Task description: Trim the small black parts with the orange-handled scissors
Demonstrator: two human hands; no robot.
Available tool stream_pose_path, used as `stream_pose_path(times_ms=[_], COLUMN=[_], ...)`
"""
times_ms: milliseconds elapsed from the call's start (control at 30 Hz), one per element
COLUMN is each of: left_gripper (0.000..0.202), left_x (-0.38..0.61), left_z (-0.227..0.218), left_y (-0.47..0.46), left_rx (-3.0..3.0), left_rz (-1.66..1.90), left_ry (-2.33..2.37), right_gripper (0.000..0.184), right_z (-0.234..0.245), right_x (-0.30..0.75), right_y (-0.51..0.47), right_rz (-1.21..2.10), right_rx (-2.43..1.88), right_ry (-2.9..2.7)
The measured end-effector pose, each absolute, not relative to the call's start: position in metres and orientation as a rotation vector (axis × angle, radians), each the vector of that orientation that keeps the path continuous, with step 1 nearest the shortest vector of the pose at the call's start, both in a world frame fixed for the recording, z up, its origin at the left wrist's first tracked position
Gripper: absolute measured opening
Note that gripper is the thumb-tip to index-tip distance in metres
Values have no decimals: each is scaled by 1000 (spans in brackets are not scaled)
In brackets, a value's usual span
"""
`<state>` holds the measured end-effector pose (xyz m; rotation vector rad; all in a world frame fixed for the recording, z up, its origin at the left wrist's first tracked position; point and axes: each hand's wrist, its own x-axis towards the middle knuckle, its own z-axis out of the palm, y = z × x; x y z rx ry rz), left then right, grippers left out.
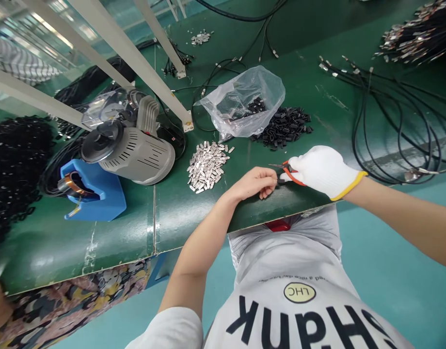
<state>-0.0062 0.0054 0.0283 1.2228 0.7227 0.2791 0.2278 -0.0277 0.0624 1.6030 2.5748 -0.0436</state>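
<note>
My right hand [323, 169], in a white glove with a yellow cuff, is closed around small orange-handled cutters [289, 173] near the front edge of the green table [194, 213]. My bare left hand [254, 183] is pinched beside the cutter's tip, fingers together on something too small to make out. A pile of small silver metal pieces [206, 166] lies just left of my hands. Behind them a heap of small black parts [283, 127] spills from a clear plastic bag [245, 99].
A grey tape dispenser machine [135, 145] on a blue base [95, 194] stands at the left. Black cables [390, 116] with metal ends sprawl across the right and back. White frame bars [135, 53] cross overhead. Coils of black wire [15, 165] lie far left.
</note>
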Motion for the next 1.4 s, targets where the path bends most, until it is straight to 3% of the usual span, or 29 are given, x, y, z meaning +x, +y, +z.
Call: stream_pose_path(times_ms=[167, 1400], left_gripper=[18, 18], left_x=[-12, -9], left_z=[28, 23], left_y=[14, 11], left_rx=[1037, 982], left_rz=[479, 465], left_ry=[798, 774], right_gripper=[73, 68], right_z=[69, 61], right_x=[238, 232], right_y=[-28, -22], right_rz=[75, 111], right_rx=[1517, 1402], right_ry=[2575, 2640])
